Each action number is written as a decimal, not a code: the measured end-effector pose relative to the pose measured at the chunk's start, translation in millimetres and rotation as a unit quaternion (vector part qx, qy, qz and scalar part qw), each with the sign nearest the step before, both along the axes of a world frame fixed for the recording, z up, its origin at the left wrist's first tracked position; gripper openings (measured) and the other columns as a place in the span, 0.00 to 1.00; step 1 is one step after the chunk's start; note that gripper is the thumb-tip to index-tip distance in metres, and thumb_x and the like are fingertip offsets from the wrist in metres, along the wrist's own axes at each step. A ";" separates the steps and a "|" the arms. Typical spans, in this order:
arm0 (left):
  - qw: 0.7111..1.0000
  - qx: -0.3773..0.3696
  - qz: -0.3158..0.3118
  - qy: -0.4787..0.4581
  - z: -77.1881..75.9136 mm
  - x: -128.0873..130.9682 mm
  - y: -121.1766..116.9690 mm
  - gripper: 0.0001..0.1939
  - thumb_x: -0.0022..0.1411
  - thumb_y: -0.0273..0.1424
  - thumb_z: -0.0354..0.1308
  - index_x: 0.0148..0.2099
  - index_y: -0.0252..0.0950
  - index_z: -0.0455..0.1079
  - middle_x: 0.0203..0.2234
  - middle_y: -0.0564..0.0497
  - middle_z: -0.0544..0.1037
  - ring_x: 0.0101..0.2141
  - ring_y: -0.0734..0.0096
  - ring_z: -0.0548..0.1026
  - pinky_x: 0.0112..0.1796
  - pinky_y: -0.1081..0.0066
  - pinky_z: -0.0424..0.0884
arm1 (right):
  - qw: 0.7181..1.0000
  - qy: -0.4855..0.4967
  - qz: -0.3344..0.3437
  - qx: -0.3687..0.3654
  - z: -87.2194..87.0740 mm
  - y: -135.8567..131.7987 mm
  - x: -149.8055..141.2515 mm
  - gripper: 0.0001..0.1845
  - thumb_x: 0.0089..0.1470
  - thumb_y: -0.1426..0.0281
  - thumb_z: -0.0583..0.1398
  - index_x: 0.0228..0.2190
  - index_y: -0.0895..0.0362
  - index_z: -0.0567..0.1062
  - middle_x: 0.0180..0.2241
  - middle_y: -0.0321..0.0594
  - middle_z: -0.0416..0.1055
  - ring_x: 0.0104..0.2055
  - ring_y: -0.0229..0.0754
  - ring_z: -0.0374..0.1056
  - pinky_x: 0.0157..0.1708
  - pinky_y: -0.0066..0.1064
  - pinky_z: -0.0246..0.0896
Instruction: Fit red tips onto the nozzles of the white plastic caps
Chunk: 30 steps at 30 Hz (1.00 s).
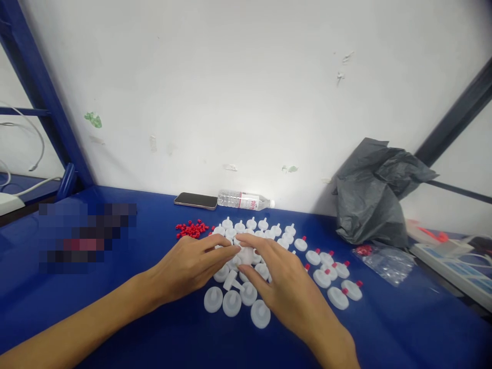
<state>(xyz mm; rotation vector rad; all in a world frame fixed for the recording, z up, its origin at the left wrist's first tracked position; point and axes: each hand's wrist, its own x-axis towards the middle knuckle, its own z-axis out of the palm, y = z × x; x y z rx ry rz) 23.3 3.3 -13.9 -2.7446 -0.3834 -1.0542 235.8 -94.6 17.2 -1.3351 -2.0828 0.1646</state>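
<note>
Both hands meet over a spread of white nozzle caps on the blue table. My right hand (282,279) curls thumb and fingers around a white nozzle cap (246,255). My left hand (188,264) reaches in from the left, fingers pressed together and their tips at that cap; whatever they pinch is hidden. Near the left hand lies a pile of small red tip caps (191,229). Loose white nozzle caps (231,303) lie under and in front of the hands. To the right are several nozzle caps with red tips (322,278).
A phone (196,200) and a plastic bottle (246,200) lie along the wall. At the right stand a dark grey plastic bag (374,195), a clear bag (392,262) with red pieces, and a power strip (453,266). A blurred patch covers the left side.
</note>
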 end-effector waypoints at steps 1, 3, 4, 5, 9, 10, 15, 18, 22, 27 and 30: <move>1.000 -0.004 0.000 0.000 -0.5 -0.3 0.4 0.14 0.71 0.25 0.51 0.56 0.39 0.68 0.40 0.51 0.79 0.29 0.79 0.77 0.22 0.78 0.61 | 1.000 0.003 0.002 0.005 0.1 -0.2 -0.5 0.26 0.63 0.71 0.60 0.59 0.43 0.62 0.54 0.35 0.72 0.54 0.42 0.69 0.53 0.37 0.68; 1.000 -0.008 -0.003 -0.006 -1.1 -1.0 1.3 0.14 0.71 0.25 0.50 0.56 0.39 0.68 0.40 0.50 0.80 0.31 0.79 0.78 0.23 0.78 0.62 | 1.000 0.015 -0.001 0.018 -0.6 0.2 -1.4 0.26 0.63 0.71 0.60 0.59 0.42 0.62 0.54 0.34 0.71 0.54 0.42 0.68 0.54 0.37 0.67; 1.000 -0.009 -0.006 -0.012 -1.3 -1.2 1.7 0.14 0.71 0.25 0.51 0.56 0.39 0.68 0.40 0.50 0.80 0.31 0.79 0.78 0.23 0.79 0.62 | 0.999 0.024 -0.007 0.023 -1.4 0.8 -1.8 0.26 0.63 0.70 0.60 0.59 0.42 0.62 0.54 0.34 0.71 0.55 0.42 0.68 0.54 0.38 0.67; 1.000 -0.010 -0.008 -0.017 -1.4 -1.4 2.0 0.15 0.71 0.24 0.51 0.56 0.39 0.68 0.40 0.50 0.80 0.32 0.79 0.78 0.24 0.79 0.62 | 0.999 0.034 -0.017 0.025 -2.4 1.5 -2.1 0.27 0.63 0.68 0.60 0.60 0.42 0.61 0.55 0.34 0.71 0.55 0.43 0.68 0.54 0.39 0.67; 0.999 -0.020 -0.017 -0.025 -1.4 -0.7 1.5 0.15 0.71 0.23 0.50 0.56 0.39 0.68 0.40 0.51 0.80 0.32 0.79 0.78 0.24 0.79 0.63 | 0.998 0.050 -0.027 0.000 -5.3 4.8 -2.3 0.23 0.64 0.64 0.59 0.59 0.44 0.65 0.52 0.35 0.74 0.49 0.43 0.72 0.51 0.38 0.70; 0.999 -0.019 -0.019 -0.024 -1.5 -0.2 1.2 0.15 0.71 0.23 0.50 0.55 0.39 0.69 0.40 0.51 0.80 0.32 0.79 0.78 0.24 0.79 0.64 | 0.999 0.050 -0.021 -0.008 -5.4 5.2 -2.1 0.21 0.64 0.64 0.60 0.58 0.45 0.67 0.50 0.35 0.75 0.46 0.42 0.73 0.48 0.36 0.71; 0.996 0.031 0.027 -0.076 -1.8 2.7 1.1 0.13 0.70 0.32 0.56 0.55 0.36 0.69 0.34 0.52 0.80 0.28 0.77 0.77 0.23 0.77 0.63 | 0.998 0.055 -0.016 -0.004 -4.5 5.6 -0.8 0.24 0.62 0.67 0.62 0.58 0.46 0.68 0.48 0.34 0.77 0.44 0.40 0.75 0.47 0.32 0.72; 0.997 0.030 0.024 -0.070 -1.1 3.9 1.1 0.09 0.71 0.31 0.55 0.50 0.36 0.70 0.32 0.53 0.80 0.27 0.78 0.75 0.23 0.76 0.60 | 0.998 0.046 -0.014 0.032 -6.5 6.0 -0.3 0.25 0.62 0.67 0.62 0.59 0.48 0.69 0.54 0.38 0.75 0.53 0.43 0.73 0.55 0.35 0.69; 0.999 -0.006 0.017 -0.039 -0.9 5.5 -2.7 0.08 0.73 0.29 0.49 0.45 0.36 0.69 0.28 0.54 0.75 0.22 0.77 0.68 0.21 0.74 0.56 | 0.997 0.035 0.006 0.070 -8.8 6.8 0.6 0.24 0.61 0.68 0.62 0.59 0.51 0.70 0.55 0.39 0.74 0.57 0.43 0.71 0.59 0.34 0.66; 0.996 -0.083 0.002 -0.036 -0.9 8.5 -9.9 0.11 0.74 0.28 0.46 0.40 0.36 0.67 0.25 0.54 0.69 0.22 0.75 0.63 0.22 0.73 0.55 | 0.996 0.028 0.029 0.080 -6.8 6.2 1.7 0.24 0.62 0.71 0.62 0.59 0.51 0.70 0.55 0.38 0.75 0.56 0.42 0.71 0.57 0.32 0.67; 0.993 -0.109 -0.002 -0.039 -1.6 8.8 -11.2 0.10 0.73 0.28 0.46 0.39 0.36 0.66 0.25 0.54 0.68 0.23 0.76 0.62 0.23 0.73 0.54 | 0.996 0.027 0.034 0.079 -5.6 5.5 1.3 0.24 0.62 0.72 0.61 0.59 0.51 0.70 0.53 0.39 0.75 0.55 0.43 0.72 0.56 0.34 0.69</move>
